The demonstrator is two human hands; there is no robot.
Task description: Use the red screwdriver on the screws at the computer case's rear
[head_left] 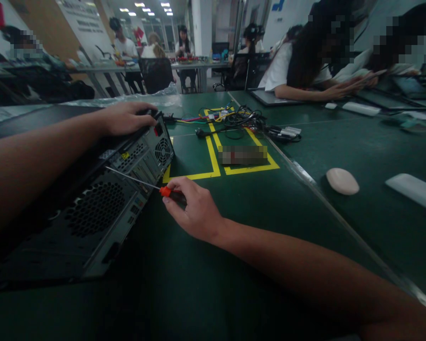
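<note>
A black computer case (92, 213) lies on its side on the green table (234, 265), its rear panel with fan grilles facing me. My left hand (126, 118) rests on the case's far top corner, fingers curled over the edge. My right hand (195, 210) pinches the orange-and-black handle of a screwdriver (138, 180). Its thin shaft points left, with the tip against the rear panel.
A tangle of cables and plugs (241, 121) lies beyond yellow tape lines (213, 161). A pale oval object (342, 181) and a white bar (413, 191) sit to the right. Two people lean over flat devices at far right; others sit at tables behind.
</note>
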